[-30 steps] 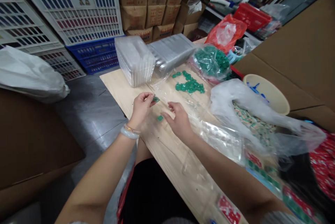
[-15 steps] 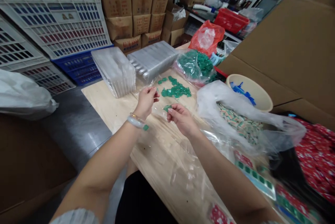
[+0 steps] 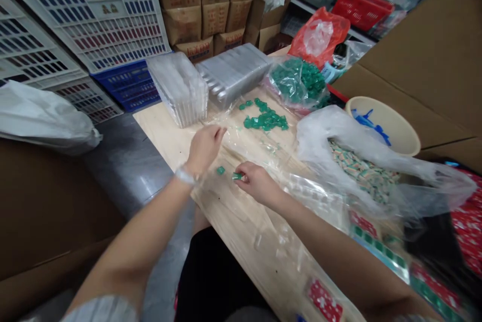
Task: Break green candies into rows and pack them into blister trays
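Observation:
My right hand (image 3: 258,182) is closed, pinching a small green plastic piece (image 3: 237,176) between thumb and fingertips just above the wooden table (image 3: 233,211). To its left, my left hand (image 3: 205,147) is held back up with the fingers curled together; whatever they grip, if anything, is hidden. Between the two hands a single green piece (image 3: 220,170) lies on the wood. A loose pile of similar green pieces (image 3: 265,120) is spread beyond my hands. Clear plastic film (image 3: 280,161) lies on the table close to my right hand.
Stacked clear plastic trays (image 3: 176,88) and a greyish stack (image 3: 233,68) stand at the back. Rightward are a bag of green pieces (image 3: 297,78), a white bag of small strips (image 3: 320,131) and a cream bowl (image 3: 408,143). Crates (image 3: 124,25) rise at left.
My left hand has rolled over, so its back now faces up. My right hand has come lower with the green piece. The view has shifted, and the surroundings sit further right.

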The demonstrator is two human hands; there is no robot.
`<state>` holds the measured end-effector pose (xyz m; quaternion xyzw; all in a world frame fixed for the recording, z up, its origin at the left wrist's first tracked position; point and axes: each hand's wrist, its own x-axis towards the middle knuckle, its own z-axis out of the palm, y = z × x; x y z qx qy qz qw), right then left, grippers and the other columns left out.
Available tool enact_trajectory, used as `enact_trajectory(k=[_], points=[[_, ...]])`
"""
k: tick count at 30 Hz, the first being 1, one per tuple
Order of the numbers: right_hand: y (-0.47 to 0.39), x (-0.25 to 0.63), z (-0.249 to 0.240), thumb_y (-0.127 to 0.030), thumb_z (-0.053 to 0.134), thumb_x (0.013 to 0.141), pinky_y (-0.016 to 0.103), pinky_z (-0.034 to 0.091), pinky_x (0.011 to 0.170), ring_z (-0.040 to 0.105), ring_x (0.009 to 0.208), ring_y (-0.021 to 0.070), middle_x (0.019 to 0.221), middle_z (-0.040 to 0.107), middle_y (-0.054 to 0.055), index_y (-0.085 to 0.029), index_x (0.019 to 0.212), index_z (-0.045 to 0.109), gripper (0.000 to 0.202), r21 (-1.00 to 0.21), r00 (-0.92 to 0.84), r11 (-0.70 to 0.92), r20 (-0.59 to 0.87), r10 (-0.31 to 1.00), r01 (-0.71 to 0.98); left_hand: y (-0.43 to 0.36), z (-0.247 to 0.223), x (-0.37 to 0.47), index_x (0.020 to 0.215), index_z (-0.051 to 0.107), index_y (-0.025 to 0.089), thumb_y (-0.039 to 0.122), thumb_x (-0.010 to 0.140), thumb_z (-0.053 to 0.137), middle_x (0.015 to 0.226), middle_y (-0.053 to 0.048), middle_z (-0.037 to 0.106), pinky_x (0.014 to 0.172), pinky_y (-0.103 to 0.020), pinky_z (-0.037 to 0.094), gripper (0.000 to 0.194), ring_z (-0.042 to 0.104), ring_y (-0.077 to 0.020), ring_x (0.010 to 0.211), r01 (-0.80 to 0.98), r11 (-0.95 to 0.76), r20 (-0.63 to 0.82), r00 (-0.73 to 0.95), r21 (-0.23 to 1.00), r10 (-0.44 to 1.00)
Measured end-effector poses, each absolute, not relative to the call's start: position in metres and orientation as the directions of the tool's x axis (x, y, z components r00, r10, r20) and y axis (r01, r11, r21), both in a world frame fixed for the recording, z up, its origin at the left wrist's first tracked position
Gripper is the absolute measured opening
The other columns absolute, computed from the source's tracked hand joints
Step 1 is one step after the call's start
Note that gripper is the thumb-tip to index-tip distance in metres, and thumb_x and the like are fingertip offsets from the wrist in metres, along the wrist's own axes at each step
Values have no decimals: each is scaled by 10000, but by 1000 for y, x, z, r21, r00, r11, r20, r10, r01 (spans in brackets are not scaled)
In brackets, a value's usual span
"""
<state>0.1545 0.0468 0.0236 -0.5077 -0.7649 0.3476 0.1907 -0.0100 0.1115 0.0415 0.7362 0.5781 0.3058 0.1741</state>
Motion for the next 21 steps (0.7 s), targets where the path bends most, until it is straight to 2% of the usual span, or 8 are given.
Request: enact_trajectory(k=[3, 6, 10, 13, 18, 21], points=[[51, 140, 22, -206, 591, 728, 250, 400, 661, 535, 732, 142, 765, 555, 39, -155, 770, 568, 69, -532, -488, 373, -87, 869, 760, 51, 23, -30, 976, 584, 163, 219, 838, 365, 948, -93, 615, 844, -356, 371, 264, 520, -217, 932, 798, -312, 266, 197, 516, 944], [55, 127, 16, -286, 585, 750, 260, 397, 628, 553, 701, 161, 763, 570, 60, -155, 780, 580, 135, -386, -497, 414, -145, 856, 825, 21, 0, -43, 1185, 474, 187, 140, 811, 373, 1204, -87, 523, 979, -442, 257, 390, 398, -243, 1164, 849, -341, 242, 261, 403, 935], [55, 114, 6, -350, 540, 782, 264, 387, 590, 565, 676, 169, 762, 581, 66, -168, 803, 581, 188, -275, -464, 416, -141, 874, 867, 24, -11, -56, 1259, 398, 170, 123, 810, 347, 1253, -90, 483, 992, -416, 289, 454, 351, -220, 1218, 846, -385, 223, 321, 369, 920], [54, 112, 2, -365, 533, 786, 261, 388, 603, 566, 706, 166, 803, 579, 69, -165, 832, 568, 209, -270, -433, 393, -108, 895, 879, 30, -7, -66, 1256, 404, 153, 137, 816, 349, 1245, -94, 490, 995, -412, 301, 443, 353, -217, 1215, 834, -423, 236, 359, 353, 903], [50, 118, 5, -425, 629, 688, 257, 402, 639, 550, 738, 156, 836, 562, 51, -145, 920, 522, 379, -429, -341, 258, -128, 931, 866, 24, -1, -70, 1199, 469, 195, 148, 808, 388, 1231, -72, 506, 1010, -458, 267, 403, 366, -217, 1203, 781, -515, 309, 422, 353, 852], [45, 119, 7, -326, 560, 767, 276, 408, 699, 540, 814, 168, 879, 556, 62, -153, 944, 522, 251, -441, -345, 279, -77, 935, 853, 24, -3, -62, 1200, 469, 217, 131, 798, 394, 1215, -66, 520, 983, -443, 319, 418, 420, -206, 1156, 722, -570, 293, 489, 393, 821]])
